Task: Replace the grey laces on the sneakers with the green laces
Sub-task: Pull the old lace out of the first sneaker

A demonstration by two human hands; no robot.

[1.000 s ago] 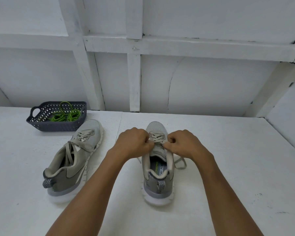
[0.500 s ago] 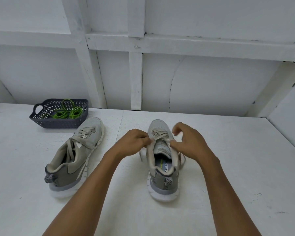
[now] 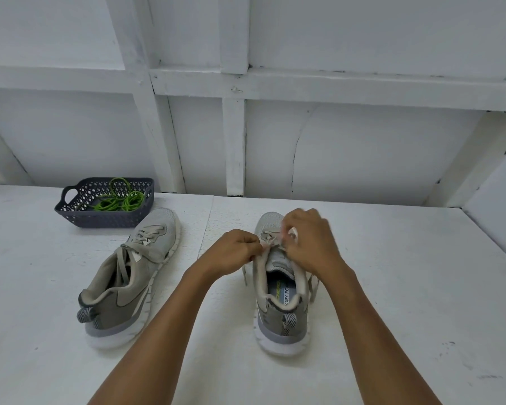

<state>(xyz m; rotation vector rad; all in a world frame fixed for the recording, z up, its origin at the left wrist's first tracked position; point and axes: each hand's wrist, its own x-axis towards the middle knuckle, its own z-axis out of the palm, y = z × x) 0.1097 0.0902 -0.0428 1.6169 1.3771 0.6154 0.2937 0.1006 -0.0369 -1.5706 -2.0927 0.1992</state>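
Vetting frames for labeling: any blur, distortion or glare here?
Head view: the right hand is motion-blurred at the grey laces; the left hand is sharp. Head view: wall beams bow from wide-angle distortion; light soft and even, faint shadows, no glare.

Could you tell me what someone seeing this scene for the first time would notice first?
First, the two bare arms meeting in the middle, where the left hand and right hand pinch the grey lace of the near sneaker. Next, the bright green laces in the dark basket at the far left, with the second sneaker just in front of it.
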